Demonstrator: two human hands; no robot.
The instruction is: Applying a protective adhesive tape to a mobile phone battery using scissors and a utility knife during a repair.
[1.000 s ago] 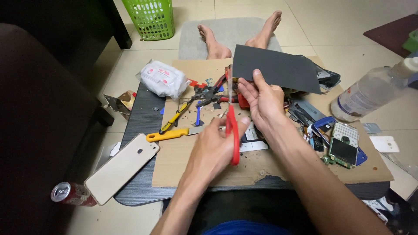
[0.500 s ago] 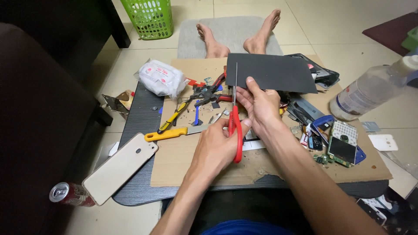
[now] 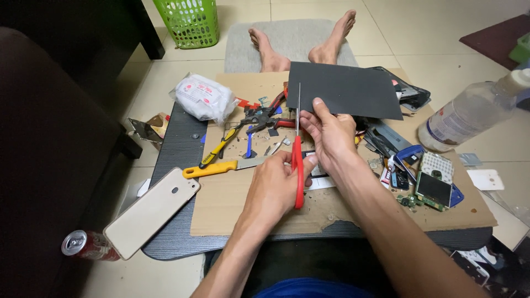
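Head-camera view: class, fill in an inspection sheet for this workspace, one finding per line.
Surface: cardboard sheet on a low dark table.
Job's things: dark grey sheet; red-handled scissors, blades pointing up at the sheet's lower edge.
Clutter: pliers, yellow-handled knife, white packet, phone back cover, circuit boards, plastic bottle.
Hands: left hand grips the scissors; right hand pinches the sheet.
Cables: nothing seen.
Surroundings: tiled floor, green basket, drink can, grey mat.

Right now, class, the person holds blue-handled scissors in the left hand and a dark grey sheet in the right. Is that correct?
Not quite. In the head view the scissors have red handles, not blue. The left hand does hold them, and the right hand grips the dark grey sheet.
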